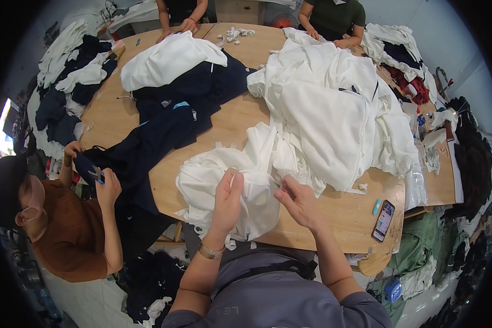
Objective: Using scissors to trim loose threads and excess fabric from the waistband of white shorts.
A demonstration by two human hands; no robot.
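Observation:
A white fabric garment [258, 203] lies bunched in front of me at the table's near edge, part of it hanging over. My left hand [229, 195] is closed on its cloth, thumb on top. Just right of it, my right hand [297, 202] is held closed beside the garment's edge, fingertips pinched together. Something small and dark seems to show at those fingertips, too small to name. Beyond my right hand rises a large heap of white garments [328, 120].
Dark navy garments [169, 128] cover the table's left side, with a white one [169, 60] on top. A person [71, 229] at the left trims navy cloth with small snips [98, 175]. Two people work across the table. A phone [384, 220] and turquoise marker [376, 206] lie right.

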